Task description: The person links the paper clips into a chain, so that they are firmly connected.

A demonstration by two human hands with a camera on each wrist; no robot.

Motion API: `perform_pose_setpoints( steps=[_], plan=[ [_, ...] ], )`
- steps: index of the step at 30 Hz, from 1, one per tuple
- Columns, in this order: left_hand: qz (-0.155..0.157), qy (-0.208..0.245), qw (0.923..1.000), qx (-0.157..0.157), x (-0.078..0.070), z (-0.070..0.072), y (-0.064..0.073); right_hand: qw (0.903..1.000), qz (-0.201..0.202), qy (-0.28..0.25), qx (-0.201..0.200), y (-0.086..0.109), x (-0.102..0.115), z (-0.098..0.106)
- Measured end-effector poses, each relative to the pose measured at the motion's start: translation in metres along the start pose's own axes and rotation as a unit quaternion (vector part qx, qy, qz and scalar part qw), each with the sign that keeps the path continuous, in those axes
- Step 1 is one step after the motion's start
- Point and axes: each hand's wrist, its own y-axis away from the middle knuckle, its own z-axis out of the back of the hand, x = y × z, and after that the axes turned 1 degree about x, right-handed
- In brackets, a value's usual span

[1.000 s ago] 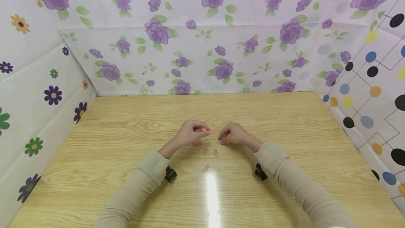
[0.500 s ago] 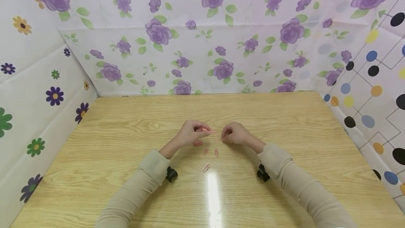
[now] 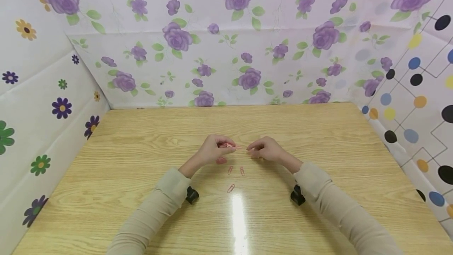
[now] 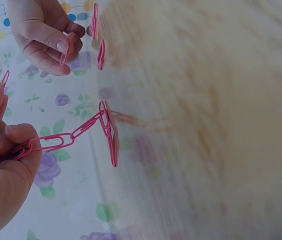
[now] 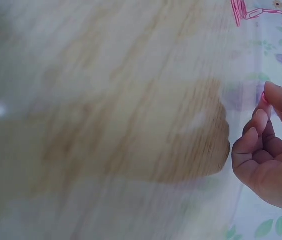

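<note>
My left hand (image 3: 209,150) pinches a pink paper clip (image 4: 5,78) that sticks out past its thumb and fingertips toward the right. It belongs with a chain of linked pink paper clips (image 4: 56,141), which runs through the curled fingers and down to the table, where its end lies bunched (image 3: 221,160). Opposite, a short gap away, my right hand (image 3: 269,149) pinches a single pink paper clip (image 4: 64,56) between thumb and fingertips. Only a small bit of that clip (image 5: 264,97) shows in the right wrist view. The two hands do not touch.
Three loose pink paper clips lie on the wooden table (image 3: 170,211) in front of the hands: a left one (image 3: 230,170), a right one (image 3: 242,171) and a nearer one (image 3: 231,188). A flowered sheet (image 3: 212,62) stands behind the table, with patterned sheets at both sides.
My right hand has drawn slightly to the right, and its fingertips have come up level with the left hand's clip. The left hand and the loose paper clips have stayed in place.
</note>
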Motion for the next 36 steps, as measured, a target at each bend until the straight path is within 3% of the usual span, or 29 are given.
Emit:
perform_pose_setpoints(
  steps=[9, 20, 28, 36],
  plan=[
    [0.003, 0.006, 1.0, 0.003, -0.006, 0.001, 0.001, 0.9991, -0.008, 0.009, -0.041, 0.008, 0.005, 0.004],
    [0.001, 0.006, 1.0, 0.001, 0.001, 0.0, -0.001, 0.9989, -0.006, -0.014, -0.044, 0.017, 0.015, 0.008],
    [0.002, 0.004, 1.0, 0.0, -0.001, 0.001, -0.001, 0.999, 0.023, 0.003, -0.038, 0.021, 0.019, 0.011],
    [-0.015, 0.004, 0.9999, -0.003, -0.002, 0.002, -0.002, 0.9978, 0.042, -0.001, -0.051, 0.025, 0.024, 0.01]
  ],
)
